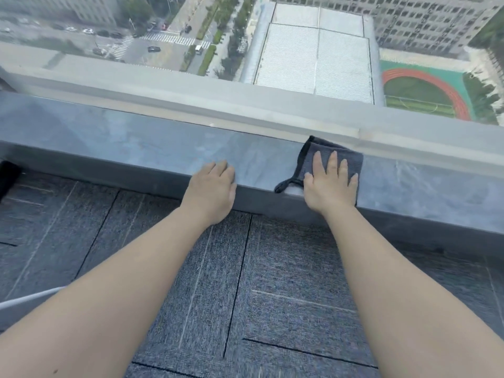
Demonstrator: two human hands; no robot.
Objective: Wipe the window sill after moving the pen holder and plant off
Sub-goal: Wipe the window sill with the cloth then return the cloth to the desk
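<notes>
The long grey stone window sill (136, 148) crosses mid-frame, glass pane (245, 36) above it, grey carpet-tile floor (245, 282) below. Centre, the left hand (211, 192) rests on the sill's front edge; to its right, the right hand (328, 184) lies flat atop the dark grey folded cloth (324, 148) on the sill.

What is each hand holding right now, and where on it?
Nothing is gripped. The right hand presses flat on the middle of the dark cloth on the window sill; the left hand rests bare on the sill's front edge.
</notes>
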